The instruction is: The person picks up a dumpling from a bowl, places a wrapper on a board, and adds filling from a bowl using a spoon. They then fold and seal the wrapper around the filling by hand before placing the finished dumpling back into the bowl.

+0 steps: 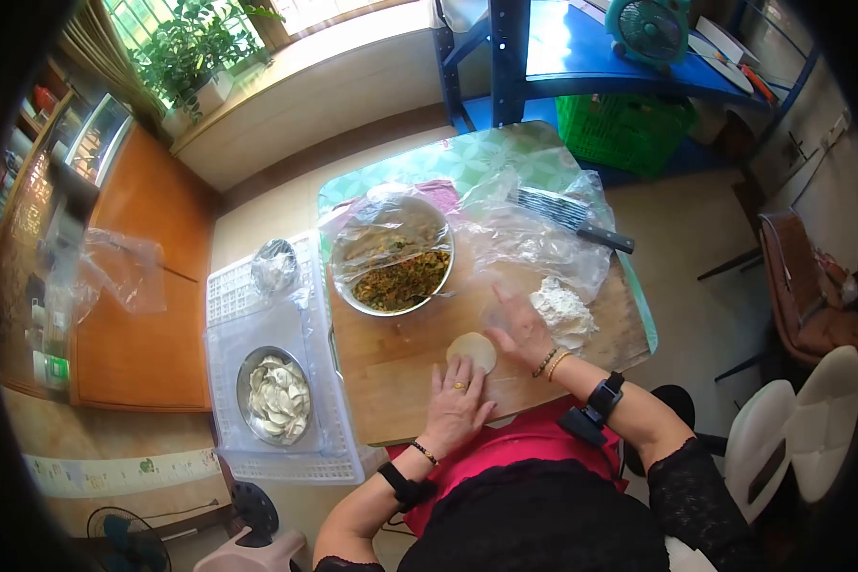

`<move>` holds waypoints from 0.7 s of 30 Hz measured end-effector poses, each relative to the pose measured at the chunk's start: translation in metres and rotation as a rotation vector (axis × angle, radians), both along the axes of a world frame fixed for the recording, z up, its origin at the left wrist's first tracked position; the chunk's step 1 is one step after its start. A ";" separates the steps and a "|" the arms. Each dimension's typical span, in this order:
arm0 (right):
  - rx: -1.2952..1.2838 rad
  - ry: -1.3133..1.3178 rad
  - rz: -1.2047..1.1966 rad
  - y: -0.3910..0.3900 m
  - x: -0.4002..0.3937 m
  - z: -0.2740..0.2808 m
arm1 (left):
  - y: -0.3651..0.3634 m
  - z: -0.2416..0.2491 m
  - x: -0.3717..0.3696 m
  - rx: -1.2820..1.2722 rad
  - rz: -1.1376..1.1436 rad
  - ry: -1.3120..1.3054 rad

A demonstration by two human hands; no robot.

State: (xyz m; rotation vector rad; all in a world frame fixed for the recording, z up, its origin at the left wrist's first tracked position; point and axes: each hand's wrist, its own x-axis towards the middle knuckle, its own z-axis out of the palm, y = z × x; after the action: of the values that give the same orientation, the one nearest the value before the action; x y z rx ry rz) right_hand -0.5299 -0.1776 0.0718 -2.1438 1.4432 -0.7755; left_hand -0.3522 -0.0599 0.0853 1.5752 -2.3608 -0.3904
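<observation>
A round, flat dough wrapper [472, 353] lies on the wooden board [381, 357]. My left hand [455, 400] rests with outstretched fingers on the wrapper's near edge. To the right, my right hand [524, 331] has its index finger extended and its thumb beside the wrapper; no object shows clearly in it. A pile of white flour [562, 313] sits just past that hand. Beyond the wrapper stands a metal bowl [451, 272] of chopped green and orange filling [396, 283], partly covered by clear plastic film [377, 224].
A cleaver [567, 212] lies on crumpled plastic at the board's far right. On the left, a white plastic crate [229, 329] carries a metal bowl of folded dumplings [278, 396] and a smaller plastic-covered bowl [275, 267]. White chairs [758, 439] stand at right.
</observation>
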 end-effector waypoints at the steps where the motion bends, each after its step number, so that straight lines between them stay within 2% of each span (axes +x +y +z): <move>1: -0.024 0.017 0.086 0.007 -0.002 0.012 | 0.001 0.001 -0.004 -0.030 -0.051 -0.001; 2: -0.046 0.034 0.172 0.014 -0.003 0.025 | 0.002 0.002 -0.007 -0.059 -0.103 0.000; 4: 0.029 0.118 0.194 0.033 0.000 0.032 | 0.005 0.003 -0.012 -0.035 -0.127 0.025; 6: -0.158 0.230 0.231 0.051 0.007 0.019 | 0.009 0.000 -0.012 0.060 -0.169 0.032; 7: -0.167 0.341 0.221 0.054 0.011 0.013 | 0.010 -0.002 -0.012 0.065 -0.171 0.033; 10: -0.056 0.387 0.139 0.039 0.014 0.014 | 0.016 -0.005 -0.010 0.035 -0.174 0.034; 14: -0.031 0.275 -0.011 -0.002 0.006 0.001 | 0.013 0.001 -0.009 0.031 -0.154 0.073; 15: 0.045 0.249 -0.028 -0.006 0.004 0.004 | 0.013 0.000 -0.008 0.039 -0.137 0.079; 19: -0.020 0.229 -0.007 0.008 0.007 0.008 | 0.017 -0.002 -0.004 -0.052 -0.008 0.130; 21: -0.023 0.283 0.178 0.029 0.020 0.025 | 0.016 0.001 -0.005 -0.037 -0.042 0.104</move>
State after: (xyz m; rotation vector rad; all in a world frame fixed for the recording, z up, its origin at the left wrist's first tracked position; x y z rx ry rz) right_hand -0.5098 -0.1483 0.0967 -2.4366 1.3530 -0.4394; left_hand -0.3575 -0.0436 0.0859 1.4548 -2.3123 -0.4240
